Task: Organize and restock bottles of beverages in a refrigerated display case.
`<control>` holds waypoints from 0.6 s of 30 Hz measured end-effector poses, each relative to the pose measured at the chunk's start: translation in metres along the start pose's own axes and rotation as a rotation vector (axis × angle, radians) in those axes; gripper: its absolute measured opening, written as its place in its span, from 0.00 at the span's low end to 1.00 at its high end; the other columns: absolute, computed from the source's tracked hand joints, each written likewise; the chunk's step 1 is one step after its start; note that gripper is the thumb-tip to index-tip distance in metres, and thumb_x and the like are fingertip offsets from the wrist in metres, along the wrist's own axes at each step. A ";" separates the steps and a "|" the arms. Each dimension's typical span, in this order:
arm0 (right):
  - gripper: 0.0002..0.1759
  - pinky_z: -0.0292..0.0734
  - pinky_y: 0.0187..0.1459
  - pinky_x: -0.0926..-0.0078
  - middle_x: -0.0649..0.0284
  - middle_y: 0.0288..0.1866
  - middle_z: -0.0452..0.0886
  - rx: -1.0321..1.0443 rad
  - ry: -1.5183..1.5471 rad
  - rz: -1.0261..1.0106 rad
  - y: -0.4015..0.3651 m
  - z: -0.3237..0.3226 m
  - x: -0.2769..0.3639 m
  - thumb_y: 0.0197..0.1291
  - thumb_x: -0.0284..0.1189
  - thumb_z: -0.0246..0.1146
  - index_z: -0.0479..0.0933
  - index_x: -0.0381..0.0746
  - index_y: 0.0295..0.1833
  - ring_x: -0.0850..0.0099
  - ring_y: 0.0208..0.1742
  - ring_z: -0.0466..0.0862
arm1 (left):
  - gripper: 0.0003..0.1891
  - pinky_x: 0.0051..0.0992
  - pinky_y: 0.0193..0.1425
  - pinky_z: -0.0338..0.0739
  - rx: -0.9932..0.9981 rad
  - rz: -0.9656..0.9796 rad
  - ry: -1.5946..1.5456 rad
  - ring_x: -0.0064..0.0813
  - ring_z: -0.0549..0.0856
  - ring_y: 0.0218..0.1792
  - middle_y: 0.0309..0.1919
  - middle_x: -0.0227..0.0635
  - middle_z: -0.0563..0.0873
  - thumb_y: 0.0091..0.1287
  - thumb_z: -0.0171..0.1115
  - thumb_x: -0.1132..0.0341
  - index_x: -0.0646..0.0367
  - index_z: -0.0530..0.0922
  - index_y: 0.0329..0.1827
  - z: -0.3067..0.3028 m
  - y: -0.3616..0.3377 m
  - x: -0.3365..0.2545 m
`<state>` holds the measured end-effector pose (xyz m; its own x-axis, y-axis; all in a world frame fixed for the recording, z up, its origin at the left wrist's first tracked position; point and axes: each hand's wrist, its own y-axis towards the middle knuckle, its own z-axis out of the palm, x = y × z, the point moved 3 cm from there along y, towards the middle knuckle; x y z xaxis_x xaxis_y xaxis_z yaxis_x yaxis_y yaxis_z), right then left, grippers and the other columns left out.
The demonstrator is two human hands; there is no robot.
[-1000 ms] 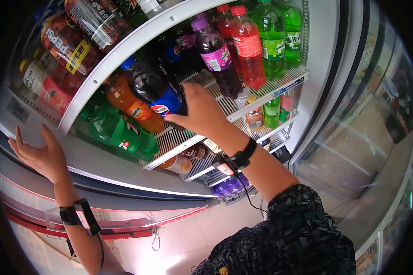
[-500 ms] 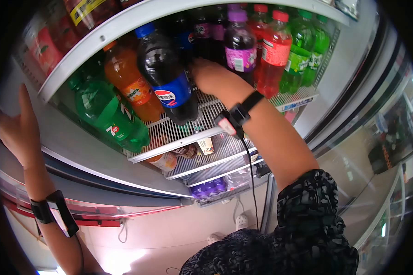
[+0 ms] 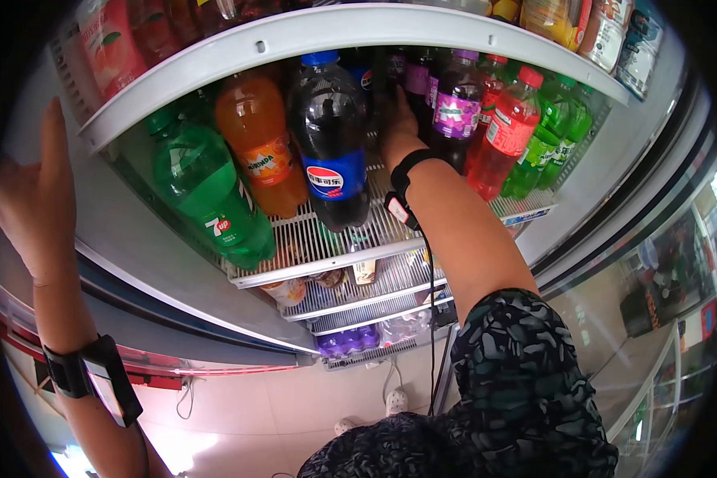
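My right hand point(image 3: 400, 131) reaches deep onto the shelf, between a large Pepsi bottle point(image 3: 327, 147) with a blue cap and a purple-labelled Mirinda bottle point(image 3: 456, 115). One finger points up beside dark bottles at the back; the other fingers are lost in shadow, so I cannot tell what they hold. At the far left, my left hand point(image 3: 40, 211) is raised by the cooler's side with a finger stretched upward, holding nothing. Left of the Pepsi stand an orange Mirinda bottle point(image 3: 264, 151) and a green 7up bottle point(image 3: 207, 191).
Red point(image 3: 506, 135) and green bottles point(image 3: 543, 135) fill the shelf's right side. Above my right hand runs the white edge of the upper shelf point(image 3: 358, 28), loaded with more drinks. Lower wire racks point(image 3: 358, 307) hold purple-wrapped drinks point(image 3: 349, 341) and other packages.
The view has shifted, so the shelf and bottles appear farther right. My right hand remains between the Pepsi and purple Mirinda, with a finger now showing upright. My left hand stays raised.
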<state>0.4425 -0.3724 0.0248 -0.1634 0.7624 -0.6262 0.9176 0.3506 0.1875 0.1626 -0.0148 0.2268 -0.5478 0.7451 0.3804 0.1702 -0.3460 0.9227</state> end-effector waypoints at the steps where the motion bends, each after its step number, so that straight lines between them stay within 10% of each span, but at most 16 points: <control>1: 0.38 0.31 0.81 0.46 0.62 0.84 0.53 -0.001 -0.002 -0.002 -0.001 -0.003 -0.002 0.68 0.46 0.52 0.56 0.46 0.81 0.65 0.86 0.44 | 0.48 0.29 0.33 0.77 0.002 -0.002 0.002 0.31 0.71 0.16 0.14 0.34 0.65 0.57 0.55 0.87 0.35 0.59 0.81 0.003 -0.004 0.003; 10: 0.38 0.28 0.82 0.53 0.61 0.83 0.55 0.000 -0.017 -0.064 0.017 0.019 -0.010 0.67 0.45 0.54 0.58 0.45 0.80 0.65 0.85 0.47 | 0.47 0.30 0.35 0.76 0.049 -0.136 -0.077 0.30 0.71 0.19 0.15 0.34 0.63 0.56 0.55 0.88 0.37 0.64 0.79 -0.019 0.010 -0.018; 11: 0.38 0.31 0.82 0.53 0.61 0.83 0.55 0.011 0.007 -0.046 0.023 0.022 -0.007 0.67 0.45 0.54 0.58 0.45 0.80 0.66 0.85 0.46 | 0.29 0.35 0.42 0.78 0.106 -0.191 -0.114 0.40 0.80 0.30 0.26 0.44 0.75 0.59 0.61 0.63 0.51 0.73 0.67 -0.028 0.017 -0.024; 12: 0.38 0.33 0.82 0.53 0.61 0.83 0.56 0.020 0.031 -0.027 0.025 0.020 -0.006 0.67 0.45 0.55 0.59 0.44 0.80 0.66 0.85 0.46 | 0.34 0.40 0.48 0.80 0.162 -0.246 -0.151 0.50 0.89 0.41 0.37 0.53 0.88 0.62 0.67 0.39 0.65 0.83 0.55 -0.032 0.022 -0.026; 13: 0.38 0.33 0.82 0.53 0.61 0.83 0.56 0.022 0.035 -0.021 0.024 0.019 -0.006 0.67 0.45 0.55 0.59 0.44 0.80 0.66 0.85 0.46 | 0.34 0.40 0.48 0.80 0.158 -0.242 -0.156 0.50 0.89 0.41 0.37 0.53 0.88 0.62 0.67 0.39 0.65 0.83 0.55 -0.029 0.022 -0.024; 14: 0.37 0.39 0.82 0.53 0.61 0.83 0.57 -0.066 0.141 -0.048 0.020 0.019 -0.004 0.67 0.44 0.55 0.60 0.44 0.79 0.66 0.85 0.47 | 0.28 0.34 0.35 0.75 -0.011 -0.098 -0.144 0.39 0.80 0.29 0.27 0.43 0.77 0.60 0.61 0.63 0.51 0.73 0.67 -0.027 0.022 -0.021; 15: 0.35 0.44 0.81 0.53 0.60 0.82 0.58 -0.154 0.245 -0.073 0.014 0.016 -0.005 0.67 0.42 0.55 0.62 0.43 0.78 0.65 0.85 0.49 | 0.46 0.29 0.23 0.69 -0.180 0.043 -0.134 0.29 0.71 0.18 0.17 0.33 0.65 0.58 0.54 0.88 0.37 0.63 0.80 -0.026 0.022 -0.022; 18: 0.30 0.53 0.79 0.52 0.58 0.79 0.64 -0.148 0.314 -0.129 -0.023 -0.011 -0.010 0.67 0.37 0.54 0.69 0.41 0.73 0.62 0.83 0.56 | 0.45 0.31 0.24 0.70 -0.172 -0.005 -0.186 0.31 0.74 0.18 0.19 0.36 0.70 0.60 0.54 0.87 0.35 0.63 0.80 -0.022 0.022 -0.029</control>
<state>0.4190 -0.3818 0.0354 -0.3989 0.8283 -0.3935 0.8234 0.5124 0.2438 0.1641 -0.0571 0.2348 -0.3856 0.8334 0.3959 0.0177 -0.4223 0.9063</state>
